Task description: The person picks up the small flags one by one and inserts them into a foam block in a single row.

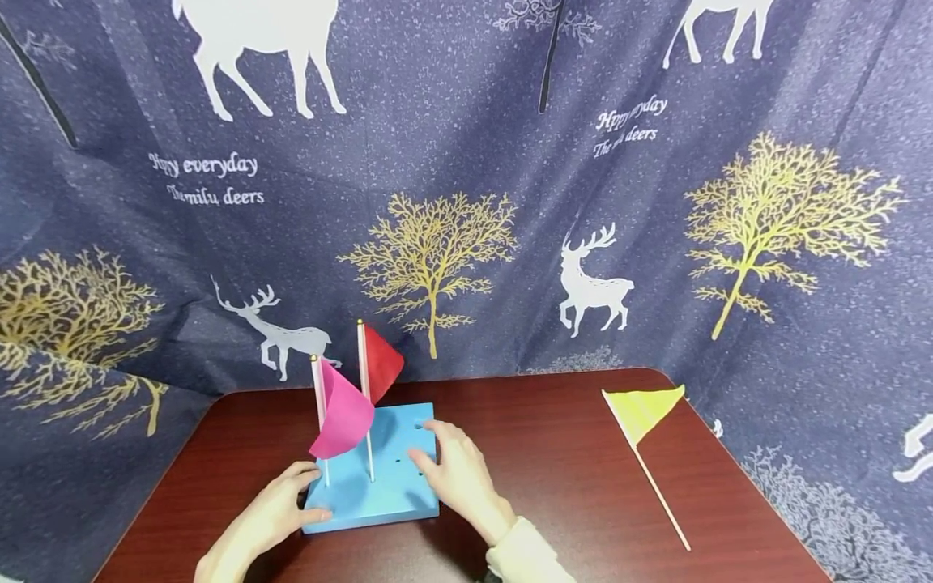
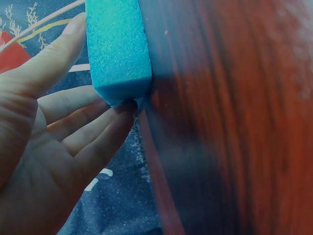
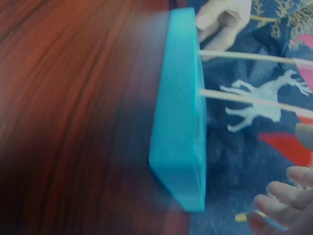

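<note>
- Blue foam block: flat on the tabletop, lower left of centre in the head view; a few small holes show in its top face, right half.
- Pink pennant: its pale stick stands in the block near the left edge; the cloth curls over toward the right.
- Red pennant: upright, its stick set in the block to the right of the pink one; the cloth shows above and behind the pink cloth.
- Yellow pennant: lies on the tabletop at the right of the frame, well apart from the block, cloth at the upper end, stick slanting down to the lower right.
- Left hand: at the block's left end, thumb spread away from the lightly bent fingers; in the left wrist view the fingers rest along the end face. How firmly they press, cannot tell.
- Right hand: over the block's right edge, thumb and fingers spread, nothing between them; the right wrist view shows the fingertips apart from the block, lower right.
- Cream sleeve: on the right forearm, bottom of frame.
- Fabric backdrop: dark blue-grey, hanging behind the tabletop, printed with white deer, yellow trees and white lettering.
</note>
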Available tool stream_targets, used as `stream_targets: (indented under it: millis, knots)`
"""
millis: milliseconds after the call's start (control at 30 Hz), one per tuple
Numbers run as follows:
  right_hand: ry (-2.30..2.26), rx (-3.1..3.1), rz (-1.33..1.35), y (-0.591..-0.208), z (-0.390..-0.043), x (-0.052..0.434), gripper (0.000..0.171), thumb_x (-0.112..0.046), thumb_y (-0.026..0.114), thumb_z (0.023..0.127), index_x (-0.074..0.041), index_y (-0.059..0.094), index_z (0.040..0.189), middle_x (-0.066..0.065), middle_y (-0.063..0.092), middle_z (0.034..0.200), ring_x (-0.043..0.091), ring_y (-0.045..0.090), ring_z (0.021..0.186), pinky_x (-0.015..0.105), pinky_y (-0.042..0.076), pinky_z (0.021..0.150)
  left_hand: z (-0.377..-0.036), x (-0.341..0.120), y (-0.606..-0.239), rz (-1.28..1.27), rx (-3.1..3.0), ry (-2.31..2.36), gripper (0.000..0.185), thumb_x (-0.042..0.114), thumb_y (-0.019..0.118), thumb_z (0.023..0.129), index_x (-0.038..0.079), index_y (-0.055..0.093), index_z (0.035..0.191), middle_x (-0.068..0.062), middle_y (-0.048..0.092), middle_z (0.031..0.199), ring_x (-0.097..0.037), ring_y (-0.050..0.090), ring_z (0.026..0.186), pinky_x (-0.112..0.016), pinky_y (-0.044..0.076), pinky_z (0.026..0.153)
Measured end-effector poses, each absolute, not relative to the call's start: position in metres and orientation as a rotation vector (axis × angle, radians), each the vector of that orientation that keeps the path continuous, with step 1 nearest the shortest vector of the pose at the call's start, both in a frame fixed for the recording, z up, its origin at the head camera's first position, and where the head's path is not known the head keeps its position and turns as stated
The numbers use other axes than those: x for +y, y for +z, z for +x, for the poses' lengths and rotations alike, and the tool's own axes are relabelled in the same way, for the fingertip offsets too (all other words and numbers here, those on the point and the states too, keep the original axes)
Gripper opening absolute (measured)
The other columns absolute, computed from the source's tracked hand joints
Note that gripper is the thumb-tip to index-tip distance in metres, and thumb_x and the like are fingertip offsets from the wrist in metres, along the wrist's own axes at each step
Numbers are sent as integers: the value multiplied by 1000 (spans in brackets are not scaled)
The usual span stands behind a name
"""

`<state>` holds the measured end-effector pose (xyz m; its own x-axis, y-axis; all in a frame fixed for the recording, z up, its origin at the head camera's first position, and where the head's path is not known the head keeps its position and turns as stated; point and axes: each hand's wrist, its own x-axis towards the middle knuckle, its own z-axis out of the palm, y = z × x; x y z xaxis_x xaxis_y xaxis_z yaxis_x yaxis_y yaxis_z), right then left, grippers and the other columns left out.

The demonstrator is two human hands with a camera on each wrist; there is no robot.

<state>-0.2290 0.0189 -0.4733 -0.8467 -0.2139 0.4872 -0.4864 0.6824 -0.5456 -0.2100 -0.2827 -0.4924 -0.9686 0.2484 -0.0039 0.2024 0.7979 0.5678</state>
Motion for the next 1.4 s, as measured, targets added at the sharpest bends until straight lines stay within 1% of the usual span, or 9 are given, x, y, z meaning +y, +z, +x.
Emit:
stream_targets:
  millis: [133,233,567,733,867,967,1133,1333,1400]
  knots:
    - [931,-2518,567,-471,-229,46,40,-38,64,95,-11,62,125,3,63,123,23,58,114,42,47,92,-210,-283,-494,373,2897,920,70,37,86,72,-8,63,121,-13,54,124,-29,55,111,-49,46,92]
    - [917,-2500,571,-470,-228,66,37,-31,66,94,-8,63,122,6,62,123,25,58,114,44,46,94,-210,-284,-494,371,2902,920,69,37,86,72,-7,64,120,-11,54,123,-27,56,110,-48,47,92]
    - [814,-2495,420,-473,-233,144,32,-16,73,85,-4,65,115,11,63,118,33,57,110,51,46,90,-211,-283,-491,312,2877,914,71,38,85,73,-8,62,122,-14,52,126,-28,56,110,-48,47,92]
    - [784,-2532,302,-475,-235,184,33,-14,72,86,-2,65,117,14,63,117,37,56,110,53,45,90,-212,-283,-492,322,2881,915,71,36,86,72,-9,62,122,-14,53,127,-28,58,109,-47,48,91]
    - [770,-2554,257,-476,-235,214,34,-11,71,87,2,64,117,20,63,116,41,56,110,54,43,93,-212,-283,-495,354,2895,911,70,37,86,72,-8,63,121,-12,53,125,-28,57,110,-46,48,90]
    - [763,-2573,227,-477,-234,235,34,-9,69,87,5,62,117,24,63,115,43,57,110,56,43,92,-212,-283,-496,367,2904,899,70,38,85,72,-8,63,120,-11,54,124,-28,57,110,-46,48,89]
    - [709,-2623,110,-481,-233,268,32,-11,67,87,4,63,115,25,64,111,45,59,106,59,45,85,-211,-283,-495,385,2915,896,70,39,85,72,-8,64,120,-11,54,124,-27,58,110,-45,49,89]
    - [610,-2711,-3,-487,-230,296,30,-12,67,84,4,65,109,25,65,99,46,62,91,59,48,72,-211,-283,-495,353,2894,918,71,39,85,73,-8,63,121,-12,53,125,-27,58,110,-46,48,90]
    - [581,-2745,-26,-489,-229,303,25,-12,67,82,2,65,103,23,64,91,45,62,84,58,48,65,-211,-283,-495,348,2890,921,71,38,85,73,-8,63,121,-12,53,125,-27,57,109,-47,48,90]
